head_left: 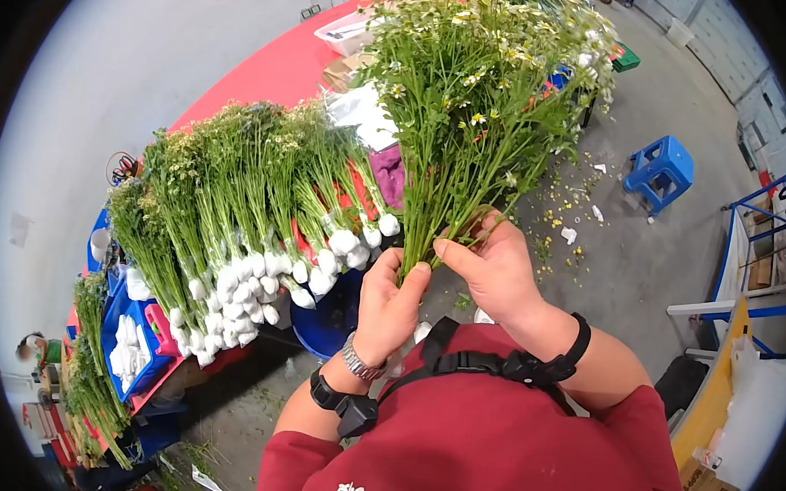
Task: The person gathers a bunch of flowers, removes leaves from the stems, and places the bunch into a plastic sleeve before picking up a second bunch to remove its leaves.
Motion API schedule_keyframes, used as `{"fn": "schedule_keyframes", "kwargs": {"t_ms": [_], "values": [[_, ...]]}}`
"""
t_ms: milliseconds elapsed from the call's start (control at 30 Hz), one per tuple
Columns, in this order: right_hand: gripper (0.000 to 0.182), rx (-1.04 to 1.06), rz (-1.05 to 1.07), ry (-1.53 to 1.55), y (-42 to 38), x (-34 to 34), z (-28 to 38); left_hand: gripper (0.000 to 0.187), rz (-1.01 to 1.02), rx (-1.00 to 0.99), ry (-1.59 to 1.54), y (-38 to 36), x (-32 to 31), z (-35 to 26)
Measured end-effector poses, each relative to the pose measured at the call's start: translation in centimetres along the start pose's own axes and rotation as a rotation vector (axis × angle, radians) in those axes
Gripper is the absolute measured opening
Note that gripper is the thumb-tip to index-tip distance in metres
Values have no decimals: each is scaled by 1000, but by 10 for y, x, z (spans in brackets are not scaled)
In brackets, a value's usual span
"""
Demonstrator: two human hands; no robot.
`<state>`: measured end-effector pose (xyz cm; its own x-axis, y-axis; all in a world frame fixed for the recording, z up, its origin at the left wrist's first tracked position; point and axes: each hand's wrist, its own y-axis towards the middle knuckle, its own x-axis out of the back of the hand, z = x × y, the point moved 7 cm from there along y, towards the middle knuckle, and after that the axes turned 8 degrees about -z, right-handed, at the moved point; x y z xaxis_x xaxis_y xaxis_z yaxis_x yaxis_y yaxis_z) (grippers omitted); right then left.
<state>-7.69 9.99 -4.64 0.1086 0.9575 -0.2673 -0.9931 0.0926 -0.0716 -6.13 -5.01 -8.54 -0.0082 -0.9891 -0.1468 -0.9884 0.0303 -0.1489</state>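
A tall bunch of small white daisy-like flowers (476, 94) with yellow centres stands upright in front of me. My left hand (388, 306) is closed around the lower stems, thumb across the front. Just to the right, my right hand (497, 264) pinches some stems of the same bunch between thumb and fingers. The stem ends are partly hidden by my hands. To the left lie many flower bundles (237, 166) in a row, their white wrapped ends (246, 296) turned towards me.
The bundles rest on a red table (242, 69). A blue tray (116, 298) holds white pieces, and a blue bucket (331, 318) stands below the table edge. Petals and scraps litter the floor near a blue stool (662, 171). Another person (36, 349) is at far left.
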Motion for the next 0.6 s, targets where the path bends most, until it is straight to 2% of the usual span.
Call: {"fn": "schedule_keyframes", "kwargs": {"t_ms": [67,200,267,400,467,533,600], "values": [[40,26,27,216,-2,-8,5,18,7,-5,-7,1,3,-1],[49,77,46,321,3,-7,10,17,59,58,-27,3,8,-4],[53,-47,219,251,5,-5,6,17,89,103,-50,2,11,-5],[51,-114,322,320,8,-8,3,14,171,230,-118,-2,13,-15],[52,-223,453,650,5,-18,8,14,194,272,-166,-2,16,-13],[49,-272,436,678,3,-20,6,14,215,314,-215,-1,21,-9],[46,-323,417,706,2,-18,1,32,331,311,-195,-1,22,-4]]}}
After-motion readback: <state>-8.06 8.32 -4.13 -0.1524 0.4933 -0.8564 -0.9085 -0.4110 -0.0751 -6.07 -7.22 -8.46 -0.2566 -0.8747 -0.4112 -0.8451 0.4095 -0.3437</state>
